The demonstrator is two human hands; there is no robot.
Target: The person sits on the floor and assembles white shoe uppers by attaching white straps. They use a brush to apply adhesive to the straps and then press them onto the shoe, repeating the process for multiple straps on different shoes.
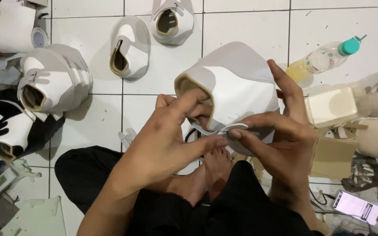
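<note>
I hold a white and light-grey shoe upper (237, 83) with a tan-lined opening over my lap. My left hand (171, 140) grips its lower edge, thumb and forefinger pinching a narrow white strap (228, 128). My right hand (281, 131) cups the upper's right side and pinches the same strap from the other end. The fingertips of both hands meet at the strap. My crossed legs in black trousers and a bare foot (215, 166) lie below.
More white uppers lie on the tiled floor: two at the top (130, 48) (171, 22), a stack at left (51, 78), a black-and-white one (14, 126). A plastic bottle with teal cap (324, 57), a cream block (331, 105), cardboard (333, 157) and a phone (357, 206) sit right.
</note>
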